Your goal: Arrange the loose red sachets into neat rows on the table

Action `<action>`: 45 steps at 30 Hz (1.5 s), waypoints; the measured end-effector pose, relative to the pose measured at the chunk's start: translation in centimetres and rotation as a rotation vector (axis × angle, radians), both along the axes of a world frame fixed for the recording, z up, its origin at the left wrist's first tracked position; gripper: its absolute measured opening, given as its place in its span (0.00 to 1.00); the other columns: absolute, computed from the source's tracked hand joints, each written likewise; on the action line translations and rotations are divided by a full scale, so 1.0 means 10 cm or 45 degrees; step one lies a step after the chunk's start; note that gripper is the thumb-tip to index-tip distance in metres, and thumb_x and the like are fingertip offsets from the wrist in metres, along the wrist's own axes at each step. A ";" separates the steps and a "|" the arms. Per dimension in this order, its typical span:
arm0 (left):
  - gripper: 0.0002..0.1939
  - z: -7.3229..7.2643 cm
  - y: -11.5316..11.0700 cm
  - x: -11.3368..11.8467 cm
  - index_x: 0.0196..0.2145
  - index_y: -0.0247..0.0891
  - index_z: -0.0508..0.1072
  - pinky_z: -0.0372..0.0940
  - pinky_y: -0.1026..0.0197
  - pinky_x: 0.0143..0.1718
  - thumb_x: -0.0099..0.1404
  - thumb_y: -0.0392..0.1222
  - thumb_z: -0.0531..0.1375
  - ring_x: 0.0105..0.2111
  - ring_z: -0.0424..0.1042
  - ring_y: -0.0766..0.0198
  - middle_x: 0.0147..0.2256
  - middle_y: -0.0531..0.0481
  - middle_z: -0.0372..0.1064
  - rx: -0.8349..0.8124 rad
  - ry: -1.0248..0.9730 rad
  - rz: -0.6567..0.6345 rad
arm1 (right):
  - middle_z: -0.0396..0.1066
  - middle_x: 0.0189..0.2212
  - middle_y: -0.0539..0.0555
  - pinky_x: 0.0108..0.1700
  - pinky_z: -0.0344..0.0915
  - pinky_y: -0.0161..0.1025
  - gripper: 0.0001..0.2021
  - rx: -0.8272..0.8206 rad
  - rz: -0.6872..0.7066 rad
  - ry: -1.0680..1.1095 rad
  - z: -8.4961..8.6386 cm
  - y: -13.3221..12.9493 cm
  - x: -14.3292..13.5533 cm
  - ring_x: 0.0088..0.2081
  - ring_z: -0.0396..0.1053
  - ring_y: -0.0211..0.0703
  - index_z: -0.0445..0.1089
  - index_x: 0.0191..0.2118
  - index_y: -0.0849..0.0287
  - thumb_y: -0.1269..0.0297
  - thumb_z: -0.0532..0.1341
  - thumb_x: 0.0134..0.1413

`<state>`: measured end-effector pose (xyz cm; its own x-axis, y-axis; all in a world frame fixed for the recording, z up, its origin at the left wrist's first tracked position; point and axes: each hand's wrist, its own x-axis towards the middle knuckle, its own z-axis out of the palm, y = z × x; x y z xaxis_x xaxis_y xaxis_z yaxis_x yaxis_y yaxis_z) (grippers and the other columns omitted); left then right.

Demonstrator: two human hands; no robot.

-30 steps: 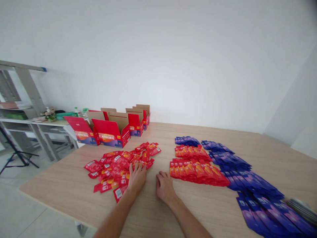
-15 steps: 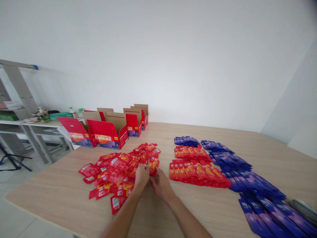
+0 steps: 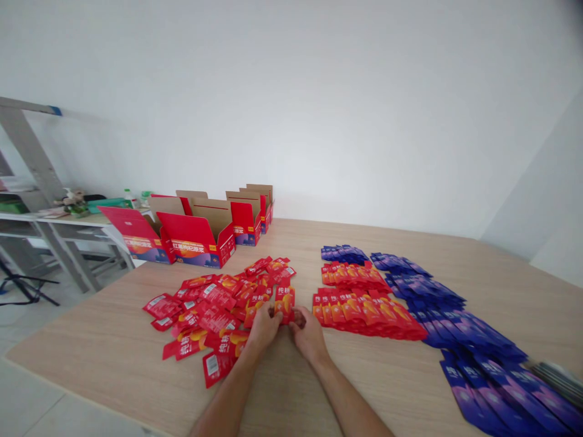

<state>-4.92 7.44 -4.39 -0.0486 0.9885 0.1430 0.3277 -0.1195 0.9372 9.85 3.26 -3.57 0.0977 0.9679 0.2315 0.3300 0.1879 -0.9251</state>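
Observation:
In the head view, a red sachet [image 3: 285,298] with orange fruit print stands face-up between my two hands. My left hand [image 3: 264,331] pinches at its lower left edge, the fingers closed. My right hand [image 3: 310,335] has its thumb and fingertips closed at the lower right edge. Another red sachet [image 3: 255,303] lies just beyond my left hand and is partly covered by it. To the left spreads a loose pile of red sachets [image 3: 216,318], some face-down with barcodes showing. On the right, red sachets [image 3: 364,311] lie overlapped in neat rows.
Open red cartons [image 3: 195,243] stand at the table's back left. Fanned rows of blue-purple sachets [image 3: 469,331] run down the right side. A dark stack [image 3: 558,382] sits at the right edge. Beyond the table are a side desk [image 3: 86,226] and a black tripod [image 3: 27,288].
The red sachet between my hands now stands more upright and shows more of its front. My right hand has shifted right and up, away from my left hand. The view has tilted slightly.

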 end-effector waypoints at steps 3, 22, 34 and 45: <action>0.02 0.00 -0.04 -0.01 0.28 0.36 0.70 0.63 0.65 0.27 0.55 0.36 0.59 0.25 0.71 0.65 0.25 0.54 0.71 -0.061 -0.125 -0.034 | 0.77 0.35 0.54 0.41 0.71 0.41 0.14 0.033 0.009 0.052 -0.02 -0.01 -0.02 0.36 0.75 0.47 0.72 0.46 0.58 0.66 0.59 0.52; 0.12 -0.01 -0.09 0.01 0.45 0.35 0.73 0.67 0.66 0.27 0.68 0.40 0.55 0.24 0.74 0.67 0.33 0.48 0.76 -0.167 0.117 0.083 | 0.71 0.52 0.64 0.61 0.63 0.48 0.19 0.165 -0.101 -0.356 -0.30 0.03 -0.12 0.54 0.69 0.53 0.75 0.50 0.63 0.75 0.61 0.51; 0.23 0.14 -0.18 0.05 0.52 0.35 0.74 0.68 0.62 0.33 0.65 0.32 0.48 0.28 0.75 0.63 0.36 0.46 0.78 -0.230 0.231 0.077 | 0.74 0.49 0.64 0.58 0.66 0.50 0.17 0.210 -0.140 -0.340 -0.23 0.01 -0.11 0.51 0.71 0.54 0.76 0.47 0.63 0.72 0.58 0.53; 0.18 0.20 -0.18 0.13 0.47 0.38 0.77 0.65 0.57 0.48 0.65 0.32 0.52 0.47 0.74 0.54 0.46 0.38 0.75 -0.095 0.879 0.021 | 0.74 0.48 0.61 0.57 0.68 0.48 0.18 0.178 -0.137 -0.348 -0.20 -0.03 -0.05 0.50 0.72 0.53 0.77 0.48 0.59 0.69 0.56 0.56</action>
